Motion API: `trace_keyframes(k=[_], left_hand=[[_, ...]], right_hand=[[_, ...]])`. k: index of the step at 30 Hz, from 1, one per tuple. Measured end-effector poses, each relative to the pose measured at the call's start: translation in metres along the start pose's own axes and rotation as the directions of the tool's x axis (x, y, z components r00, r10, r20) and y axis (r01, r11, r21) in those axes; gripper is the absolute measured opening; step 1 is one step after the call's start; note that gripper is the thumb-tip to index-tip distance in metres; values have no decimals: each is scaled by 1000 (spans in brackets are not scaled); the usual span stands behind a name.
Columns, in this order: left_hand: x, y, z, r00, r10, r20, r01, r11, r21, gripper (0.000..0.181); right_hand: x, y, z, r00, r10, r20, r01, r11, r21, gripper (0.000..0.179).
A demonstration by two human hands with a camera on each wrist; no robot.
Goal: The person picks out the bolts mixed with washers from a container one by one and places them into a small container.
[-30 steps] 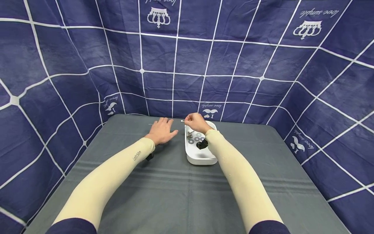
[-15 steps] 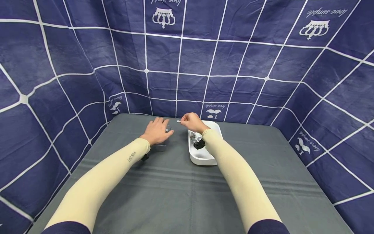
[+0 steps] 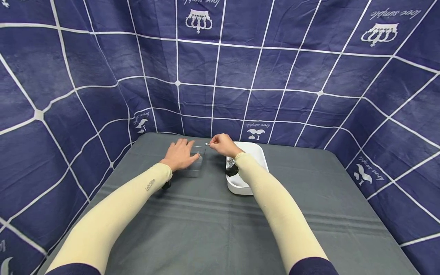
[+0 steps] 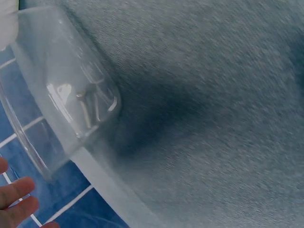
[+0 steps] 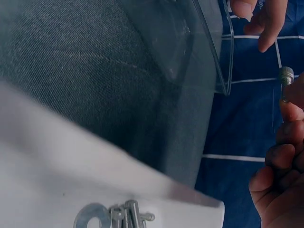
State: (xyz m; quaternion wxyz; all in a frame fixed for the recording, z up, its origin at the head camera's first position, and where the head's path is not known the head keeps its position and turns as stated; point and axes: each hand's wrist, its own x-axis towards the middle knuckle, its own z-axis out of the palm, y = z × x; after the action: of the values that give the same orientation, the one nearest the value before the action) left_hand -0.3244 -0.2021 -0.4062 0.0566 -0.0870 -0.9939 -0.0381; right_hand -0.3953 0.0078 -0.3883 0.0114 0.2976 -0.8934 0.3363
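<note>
My right hand point(image 3: 225, 145) pinches a small metal bolt point(image 5: 286, 76) between thumb and fingertips, its head pointing left toward the other hand. This hand is above the far left side of a white tray point(image 3: 262, 156). To its left, my left hand point(image 3: 179, 154) is spread over a clear plastic box point(image 3: 192, 172), fingers apart and holding nothing. The hand and sleeve hide much of that box in the head view. Inside the clear box lies a bolt point(image 4: 85, 109), seen through its wall.
The white tray holds several bolts point(image 5: 130, 216) and a flat washer point(image 5: 90, 218), partly hidden by the right wrist. Grey cloth point(image 3: 206, 229) covers the table. A dark blue gridded curtain point(image 3: 230, 68) stands behind and along both sides.
The head view has turned slightly left, so everything shifts right. Relative to the tray, my right hand with the bolt has moved left toward the clear box, more of which shows beside my left hand.
</note>
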Motion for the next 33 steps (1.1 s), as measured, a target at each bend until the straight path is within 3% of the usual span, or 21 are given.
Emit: trace_keyframes(k=[18, 33], left_hand=[[-13, -27, 4, 999, -43, 20, 43, 999, -15, 74], [-18, -40, 14, 997, -73, 34, 74, 997, -28, 73]], right_hand=[[9, -12, 19, 1000, -2, 28, 2, 1000, 22, 11], [15, -16, 33, 998, -35, 53, 33, 999, 36, 12]])
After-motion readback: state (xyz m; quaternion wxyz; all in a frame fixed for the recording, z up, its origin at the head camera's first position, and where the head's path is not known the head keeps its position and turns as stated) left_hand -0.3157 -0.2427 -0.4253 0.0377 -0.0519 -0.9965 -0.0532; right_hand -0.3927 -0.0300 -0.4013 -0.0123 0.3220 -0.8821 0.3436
